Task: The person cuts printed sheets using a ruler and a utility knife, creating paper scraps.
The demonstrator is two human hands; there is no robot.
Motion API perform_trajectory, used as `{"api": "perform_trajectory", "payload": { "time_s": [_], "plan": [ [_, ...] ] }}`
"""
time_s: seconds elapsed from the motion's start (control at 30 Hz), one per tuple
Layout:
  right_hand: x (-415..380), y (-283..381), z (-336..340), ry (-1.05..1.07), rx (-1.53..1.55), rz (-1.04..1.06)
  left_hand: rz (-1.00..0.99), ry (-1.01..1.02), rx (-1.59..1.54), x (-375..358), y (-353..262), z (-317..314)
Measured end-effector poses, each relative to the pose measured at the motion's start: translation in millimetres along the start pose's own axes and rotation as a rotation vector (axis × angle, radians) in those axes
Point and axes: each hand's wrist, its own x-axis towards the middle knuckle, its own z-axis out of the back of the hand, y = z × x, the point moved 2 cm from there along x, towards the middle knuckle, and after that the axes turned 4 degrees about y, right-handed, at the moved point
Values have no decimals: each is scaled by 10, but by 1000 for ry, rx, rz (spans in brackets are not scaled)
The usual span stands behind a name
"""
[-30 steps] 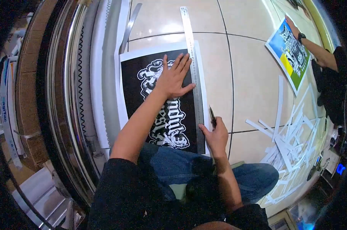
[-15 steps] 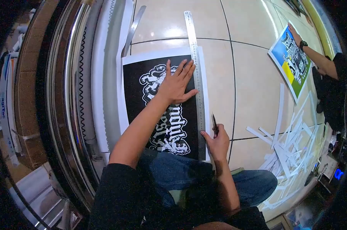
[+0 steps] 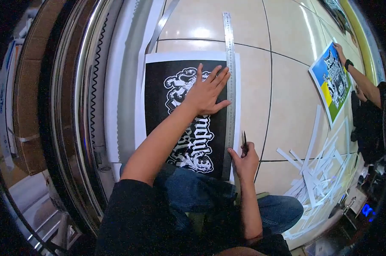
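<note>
A black poster point(image 3: 159, 98) with white lettering, lion figures and a white border lies on the tiled floor before me. Along its right edge runs a long steel ruler point(image 3: 229, 38), reaching past the poster's far end. My left hand point(image 3: 208, 93) is spread flat on the poster, fingertips and thumb at the ruler's edge. Close to the ruler's near end, my right hand point(image 3: 245, 163) grips a dark cutter knife point(image 3: 245, 143), its pointed blade directed away from me. The thumb of that hand touches the ruler. My left forearm covers part of the print.
Loose white paper strips point(image 3: 314, 175) lie piled on the right. Beyond them, another person's hand point(image 3: 339, 52) holds a colourful print point(image 3: 331, 83). At left are a large roll point(image 3: 129, 85), a metal rail point(image 3: 88, 42) and cardboard boxes point(image 3: 35, 94). A curved metal strip point(image 3: 162, 23) is near the poster's top.
The view has shifted, so the poster appears slightly further right. My hands keep nearly the same places on the ruler; the knife stands more upright in view. The other person's print has tilted slightly.
</note>
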Motion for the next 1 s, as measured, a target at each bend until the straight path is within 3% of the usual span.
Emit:
{"api": "perform_trajectory", "payload": {
  "time_s": [0.47,0.8,1.0],
  "plan": [
    [-6,5,-1,-14,6,28,8,45,-11,37,7,44],
    [-27,-63,0,-13,28,104,183,469,69,376,-56,433],
    [-27,-64,18,34,-21,95,183,562,83,513,-47,420]
  ]
}}
